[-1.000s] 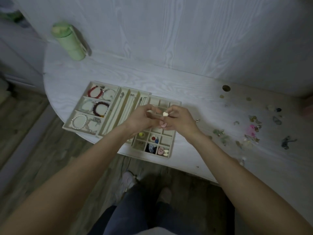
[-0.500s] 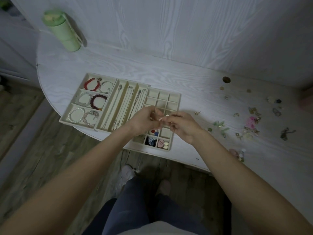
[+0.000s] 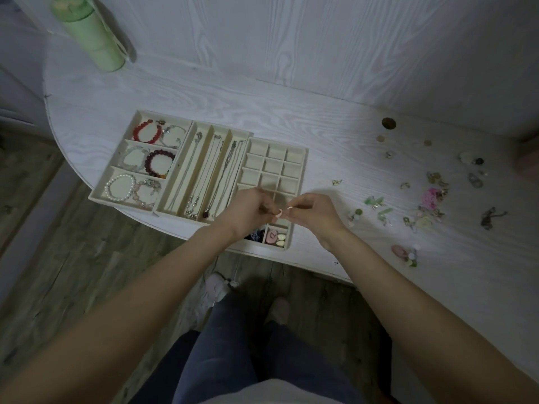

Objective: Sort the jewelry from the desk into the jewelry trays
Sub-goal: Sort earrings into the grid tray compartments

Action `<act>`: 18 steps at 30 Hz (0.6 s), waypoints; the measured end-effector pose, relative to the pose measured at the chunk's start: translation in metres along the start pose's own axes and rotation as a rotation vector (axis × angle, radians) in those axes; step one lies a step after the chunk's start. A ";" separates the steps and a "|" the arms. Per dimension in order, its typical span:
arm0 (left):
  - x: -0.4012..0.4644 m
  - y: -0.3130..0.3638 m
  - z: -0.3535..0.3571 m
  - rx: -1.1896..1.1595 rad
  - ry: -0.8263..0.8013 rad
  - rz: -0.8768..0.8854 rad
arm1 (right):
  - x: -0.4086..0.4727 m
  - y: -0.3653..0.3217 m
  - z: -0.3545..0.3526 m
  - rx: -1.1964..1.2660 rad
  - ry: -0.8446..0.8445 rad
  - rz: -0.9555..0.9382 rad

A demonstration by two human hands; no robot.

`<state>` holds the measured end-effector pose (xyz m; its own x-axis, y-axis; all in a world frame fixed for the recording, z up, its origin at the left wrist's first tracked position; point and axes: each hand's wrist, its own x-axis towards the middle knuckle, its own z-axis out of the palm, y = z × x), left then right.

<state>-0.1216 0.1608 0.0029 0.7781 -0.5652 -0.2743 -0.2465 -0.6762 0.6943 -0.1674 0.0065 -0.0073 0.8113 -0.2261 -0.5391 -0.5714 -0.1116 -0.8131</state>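
Fingertips of the left hand [image 3: 248, 209] and right hand [image 3: 313, 211] are pinched together on one small pale earring [image 3: 279, 212], held above the near cells of the grid tray [image 3: 303, 170]. Three trays are set side by side on the desk [image 3: 291, 112]: bracelet tray [image 3: 137, 116], necklace tray [image 3: 211, 131], grid tray.

No text, label, brand, number or sign can be read anywhere in the view. The green bottle [image 3: 90, 33] at the back of the desk [image 3: 320, 118] shows a plain side with no lettering that can be made out. The cream jewelry trays [image 3: 303, 170] carry no markings on their rims or dividers. The small pieces scattered on the desk to the right are too small and dim for any writing on them to be told.
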 end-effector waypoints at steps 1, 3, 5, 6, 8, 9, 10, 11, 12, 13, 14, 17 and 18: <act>0.000 0.000 0.002 0.043 -0.002 0.009 | 0.002 0.003 0.000 -0.063 0.027 -0.006; 0.001 0.001 0.007 0.110 -0.023 0.031 | 0.003 0.007 0.000 -0.147 0.059 -0.036; 0.001 0.002 0.010 0.163 -0.051 0.043 | 0.003 0.009 0.000 -0.240 0.077 -0.098; 0.001 0.003 0.011 0.179 -0.056 0.046 | 0.003 0.009 0.001 -0.295 0.086 -0.129; 0.002 0.003 0.012 0.181 -0.071 0.020 | 0.003 0.010 0.002 -0.378 0.099 -0.170; 0.003 0.003 0.011 0.165 -0.086 -0.006 | 0.003 0.012 0.003 -0.407 0.097 -0.180; 0.003 0.003 0.011 0.166 -0.095 -0.019 | 0.003 0.013 0.004 -0.441 0.098 -0.188; 0.003 0.004 0.011 0.189 -0.097 -0.014 | 0.004 0.014 0.006 -0.481 0.100 -0.201; 0.003 0.003 0.013 0.203 -0.099 -0.005 | 0.003 0.014 0.007 -0.526 0.103 -0.218; 0.004 0.002 0.014 0.216 -0.101 0.000 | 0.003 0.015 0.008 -0.573 0.107 -0.241; 0.005 0.001 0.017 0.225 -0.115 -0.009 | 0.001 0.015 0.010 -0.620 0.109 -0.271; 0.004 0.002 0.020 0.190 -0.144 0.027 | -0.003 0.015 0.013 -0.715 0.112 -0.348; 0.004 0.002 0.021 0.208 -0.077 0.063 | -0.003 0.016 0.013 -0.737 0.109 -0.362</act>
<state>-0.1309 0.1473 -0.0110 0.7130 -0.6383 -0.2902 -0.4130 -0.7168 0.5618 -0.1773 0.0184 -0.0214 0.9657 -0.1427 -0.2167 -0.2426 -0.7928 -0.5591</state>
